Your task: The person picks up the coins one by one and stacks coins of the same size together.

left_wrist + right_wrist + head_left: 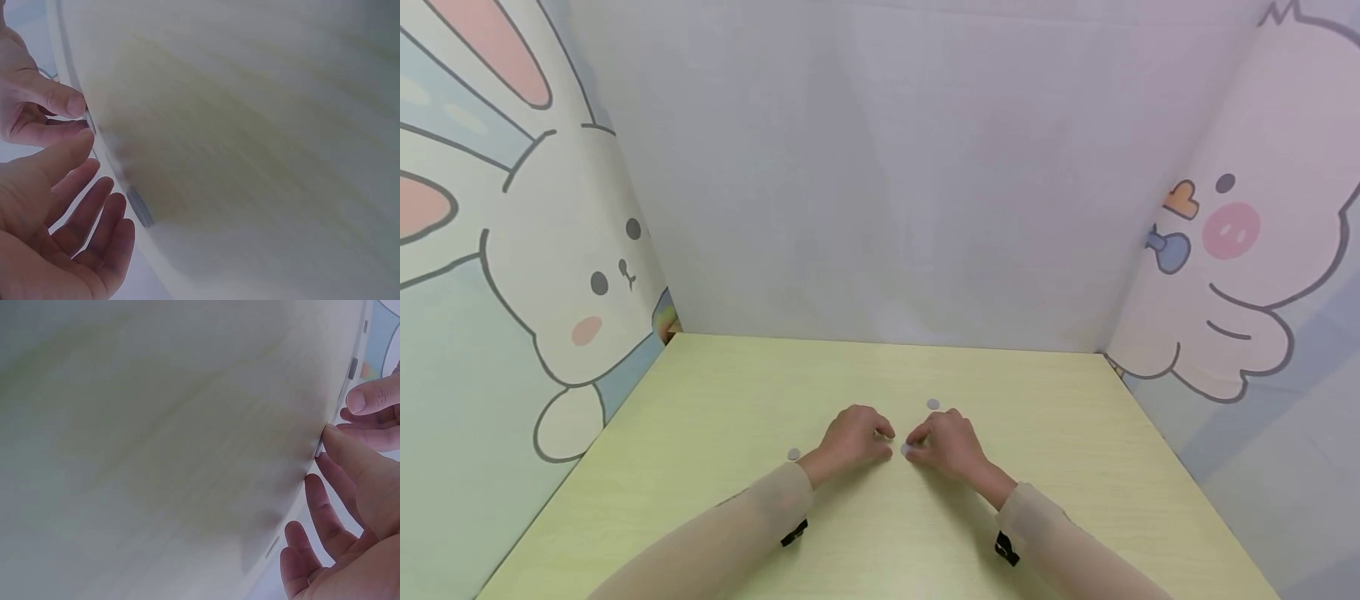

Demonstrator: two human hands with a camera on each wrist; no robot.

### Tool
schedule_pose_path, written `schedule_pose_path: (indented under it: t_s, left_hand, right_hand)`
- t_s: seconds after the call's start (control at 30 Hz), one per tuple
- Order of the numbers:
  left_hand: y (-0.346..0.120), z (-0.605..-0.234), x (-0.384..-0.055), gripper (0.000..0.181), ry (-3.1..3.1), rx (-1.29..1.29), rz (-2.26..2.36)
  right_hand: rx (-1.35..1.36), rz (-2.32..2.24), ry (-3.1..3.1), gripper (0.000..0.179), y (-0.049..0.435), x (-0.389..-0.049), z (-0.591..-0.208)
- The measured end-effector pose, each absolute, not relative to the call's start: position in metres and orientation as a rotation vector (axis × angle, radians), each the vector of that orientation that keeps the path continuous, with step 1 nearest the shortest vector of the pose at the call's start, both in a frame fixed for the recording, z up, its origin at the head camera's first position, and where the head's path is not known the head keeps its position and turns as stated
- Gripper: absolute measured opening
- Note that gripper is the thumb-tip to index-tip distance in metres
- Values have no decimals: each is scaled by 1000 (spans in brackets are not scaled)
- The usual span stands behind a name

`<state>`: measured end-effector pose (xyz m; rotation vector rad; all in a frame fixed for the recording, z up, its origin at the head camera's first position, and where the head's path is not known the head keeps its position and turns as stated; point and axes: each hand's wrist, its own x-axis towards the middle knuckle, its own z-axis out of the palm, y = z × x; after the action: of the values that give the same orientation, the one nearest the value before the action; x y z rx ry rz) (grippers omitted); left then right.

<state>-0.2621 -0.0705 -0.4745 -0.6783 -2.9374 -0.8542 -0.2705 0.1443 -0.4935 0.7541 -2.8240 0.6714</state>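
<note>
My right hand (pixel 951 442) pinches a small flat grey disc (pixel 906 449) between thumb and forefinger, close over the table. In the right wrist view the disc (pixel 319 448) shows edge-on between those fingertips. My left hand (pixel 856 437) faces it just to the left, with thumb and fingers loosely curved and nothing between them. Another grey disc (pixel 933 404) lies on the table beyond the right hand. A further one (pixel 793 454) lies left of the left wrist. Past the fingers of the left hand (pixel 69 219), the left wrist view shows a disc (pixel 139 208) lying flat.
The pale yellow wooden table (pixel 737 383) runs back to a plain grey-white cloth wall (pixel 880 183). Printed cartoon panels stand at both sides, a rabbit (pixel 565 275) on the left and a white character (pixel 1240 275) on the right. Black straps (pixel 1006 548) show under both sleeves.
</note>
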Motion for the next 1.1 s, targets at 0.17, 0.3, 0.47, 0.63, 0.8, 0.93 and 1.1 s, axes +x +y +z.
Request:
schedule_pose_path:
  t_s: [0.17, 0.3, 0.47, 0.63, 0.8, 0.93, 1.1]
  left_hand:
    - [-65, -475, -261, 21, -2940, -692, -831]
    - [-61, -475, -261, 21, -2938, -695, -833]
    - [-58, -476, -262, 19, -2918, -704, -827]
    - [-55, -480, -263, 15, -2918, -686, -826]
    - [-52, -482, -263, 12, -2906, -678, -844]
    - [-51, -481, -262, 10, -2896, -687, -842]
    - [-51, -481, -262, 8, -2876, -701, -833]
  right_hand:
    - [775, 697, -2807, 6, 144, -270, -493]
    - [783, 696, -2799, 6, 144, -271, -492]
    - [785, 686, -2799, 5, 144, -271, -492]
    - [791, 690, -2790, 5, 145, -271, -492]
    - [792, 687, -2783, 7, 145, -270, -491]
    - [787, 694, -2787, 8, 145, -270, -492]
    - [788, 695, -2785, 8, 145, -271, -492]
